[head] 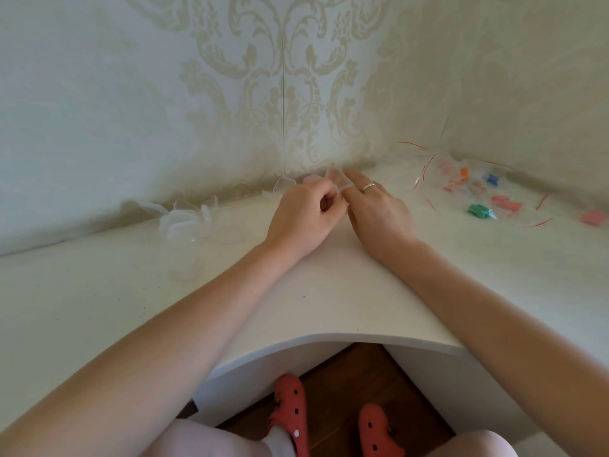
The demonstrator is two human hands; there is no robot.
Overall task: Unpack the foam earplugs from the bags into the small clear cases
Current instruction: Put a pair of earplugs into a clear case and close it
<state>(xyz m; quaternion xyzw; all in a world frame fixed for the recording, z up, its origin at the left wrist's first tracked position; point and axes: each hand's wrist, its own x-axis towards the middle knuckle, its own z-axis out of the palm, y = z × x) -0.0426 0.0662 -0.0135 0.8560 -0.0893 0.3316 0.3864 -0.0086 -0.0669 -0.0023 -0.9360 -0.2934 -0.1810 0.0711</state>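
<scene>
Working 1 clear case [336, 179] between both hands near the table's [296, 308] back edge, with most of the job left.

Left hand [301, 216] has fingers curled, pinching the case; right hand [379, 212] pinches it with forefinger stretched out. Empty cases [188, 219] cluster toward the back-left; bags [461, 179] with coloured earplugs [481, 211] lie at the back-right corner, seemingly unpacked yet.

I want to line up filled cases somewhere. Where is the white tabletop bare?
Bare: the near white tabletop between both forearms and along its curved front edge. Crowded: clear plastic cases far left by the wall, and bagged coloured foam earplugs far right.
</scene>
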